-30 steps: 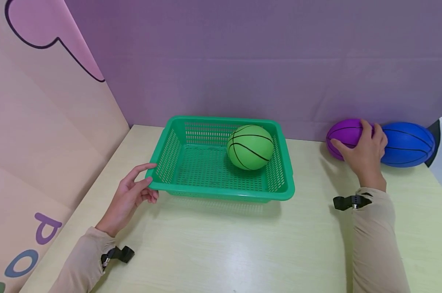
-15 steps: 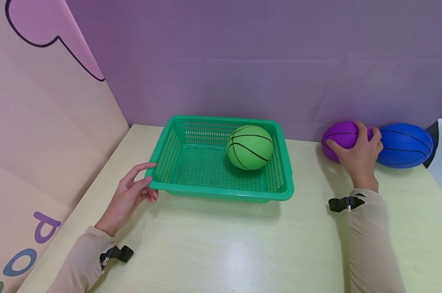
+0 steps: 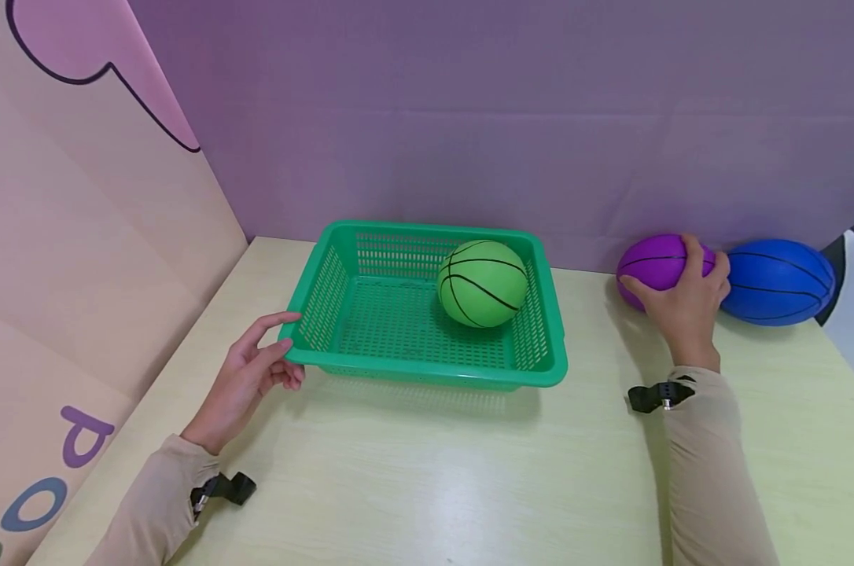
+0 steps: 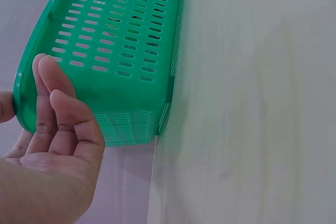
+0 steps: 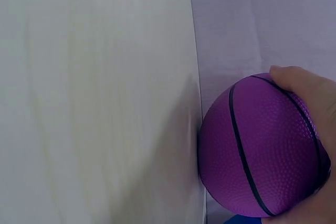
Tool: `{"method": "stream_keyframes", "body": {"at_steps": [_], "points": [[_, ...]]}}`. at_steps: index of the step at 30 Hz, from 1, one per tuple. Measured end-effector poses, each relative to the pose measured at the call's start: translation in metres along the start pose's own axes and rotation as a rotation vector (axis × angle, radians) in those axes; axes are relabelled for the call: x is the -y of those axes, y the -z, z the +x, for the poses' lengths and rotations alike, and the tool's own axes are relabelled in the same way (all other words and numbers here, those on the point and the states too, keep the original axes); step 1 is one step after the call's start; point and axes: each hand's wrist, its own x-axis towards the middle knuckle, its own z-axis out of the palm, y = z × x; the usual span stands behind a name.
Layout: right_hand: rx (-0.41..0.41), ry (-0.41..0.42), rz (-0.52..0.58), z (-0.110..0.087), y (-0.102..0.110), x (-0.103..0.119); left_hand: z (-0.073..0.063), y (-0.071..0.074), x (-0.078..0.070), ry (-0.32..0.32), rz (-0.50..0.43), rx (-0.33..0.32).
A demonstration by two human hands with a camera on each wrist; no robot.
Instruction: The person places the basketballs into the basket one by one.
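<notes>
A green plastic basket [image 3: 427, 376] stands on the table with a light green ball [image 3: 482, 283], black-lined like a basketball, in its right part. My left hand [image 3: 246, 377] pinches the basket's rim at the front left corner; in the left wrist view, several fingers lie curled below the rim, against the slotted wall [image 4: 121, 66]. Off to the right, my right hand [image 3: 685, 306] grips a purple ball [image 3: 649, 263] with black lines, thumb on its left and fingers over its top. The right wrist view has this purple ball [image 5: 257, 145] low beside the tabletop.
A larger blue ball [image 3: 781, 283] with black lines sits right beside the purple one, near the table's right edge. Behind the table rises a purple backdrop [image 3: 427, 118]. A pale printed panel [image 3: 94, 259] runs along the left side. The tabletop [image 3: 434, 479] is light wood.
My right hand and the purple ball have shifted a little to the left. The blue ball has shifted slightly left too. My left hand keeps its hold on the basket.
</notes>
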Motion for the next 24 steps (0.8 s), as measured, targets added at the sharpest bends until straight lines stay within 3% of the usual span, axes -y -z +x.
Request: {"method": "stream_keyframes", "body": {"at_steps": [14,24], "points": [[0.031,-0.009,-0.057,0.0,-0.002,0.006,-0.001,0.001,0.0,-0.002,0.007,0.0],[0.011,0.004,-0.062,-0.001,-0.006,0.011,0.0,0.0,0.001,-0.005,0.009,0.0]]}}
